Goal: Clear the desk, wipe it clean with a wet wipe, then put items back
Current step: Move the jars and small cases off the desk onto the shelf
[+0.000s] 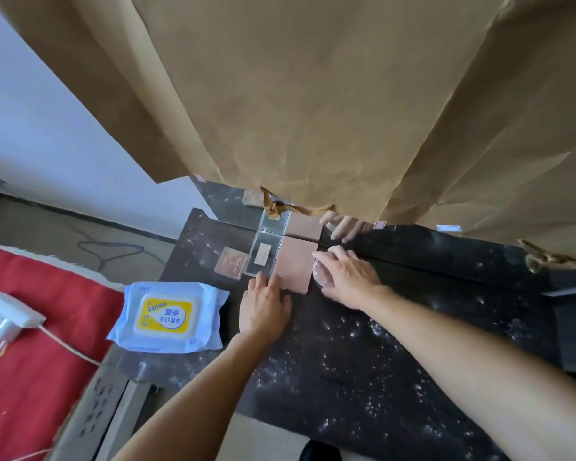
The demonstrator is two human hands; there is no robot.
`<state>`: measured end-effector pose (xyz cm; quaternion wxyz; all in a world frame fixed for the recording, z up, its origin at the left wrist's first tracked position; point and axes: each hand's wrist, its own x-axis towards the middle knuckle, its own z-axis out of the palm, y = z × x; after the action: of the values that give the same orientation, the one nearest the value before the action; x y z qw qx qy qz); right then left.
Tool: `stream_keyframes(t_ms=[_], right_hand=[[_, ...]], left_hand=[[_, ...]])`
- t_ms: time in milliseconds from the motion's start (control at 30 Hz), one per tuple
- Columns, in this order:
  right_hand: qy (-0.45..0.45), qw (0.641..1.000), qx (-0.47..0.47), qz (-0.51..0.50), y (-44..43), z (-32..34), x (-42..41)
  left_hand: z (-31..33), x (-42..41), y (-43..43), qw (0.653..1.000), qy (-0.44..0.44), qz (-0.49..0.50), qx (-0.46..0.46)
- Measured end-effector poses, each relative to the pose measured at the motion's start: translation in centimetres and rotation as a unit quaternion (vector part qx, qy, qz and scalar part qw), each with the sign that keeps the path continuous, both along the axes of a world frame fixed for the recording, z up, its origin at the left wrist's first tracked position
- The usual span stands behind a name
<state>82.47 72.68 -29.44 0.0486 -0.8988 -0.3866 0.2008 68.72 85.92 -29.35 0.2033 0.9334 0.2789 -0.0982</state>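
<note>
On the dark speckled desk point(346, 361), a pink box point(295, 262) stands against a mirror at the back. My left hand point(263, 304) touches the box's near left corner with its fingertips. My right hand point(346, 274) grips a small round pink-lidded jar point(321, 274) just right of the box. A clear acrylic case point(261, 257) with a pale card inside lies left of the box, and a small square pink tile point(230, 262) lies beyond it. A blue pack of wet wipes point(168, 316) with a yellow lid rests on the desk's left edge.
Brown paper point(313, 94) hangs over the mirror behind the desk. A red cloth point(30, 344) on the left carries a white plug point(7, 314) with a cord. A grey cabinet point(94, 410) sits below the desk's left edge. Small labels point(448, 228) stick to the mirror's base.
</note>
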Motion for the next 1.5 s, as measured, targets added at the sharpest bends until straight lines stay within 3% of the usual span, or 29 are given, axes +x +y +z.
stream_keyframes(t_ms=[400, 867, 1200, 1500], right_hand=[[0.025, 0.99, 0.041, -0.135, -7.4, 0.0, 0.2], [-0.001, 0.977, 0.088, -0.196, -16.3, 3.0, -1.9], [-0.04, 0.972, 0.112, -0.204, -31.3, 7.1, -8.2], [-0.078, 0.949, 0.108, -0.286, -50.0, 10.4, -13.8]], left_hand=[[-1.7, 6.0, -2.1, 0.993, 0.058, -0.001, 0.106], [1.2, 4.5, -8.4, 0.998, 0.019, -0.049, 0.018], [5.8, -1.0, -22.9, 0.988, -0.063, -0.135, 0.028], [10.3, -3.3, -39.9, 0.957, -0.144, -0.25, 0.019]])
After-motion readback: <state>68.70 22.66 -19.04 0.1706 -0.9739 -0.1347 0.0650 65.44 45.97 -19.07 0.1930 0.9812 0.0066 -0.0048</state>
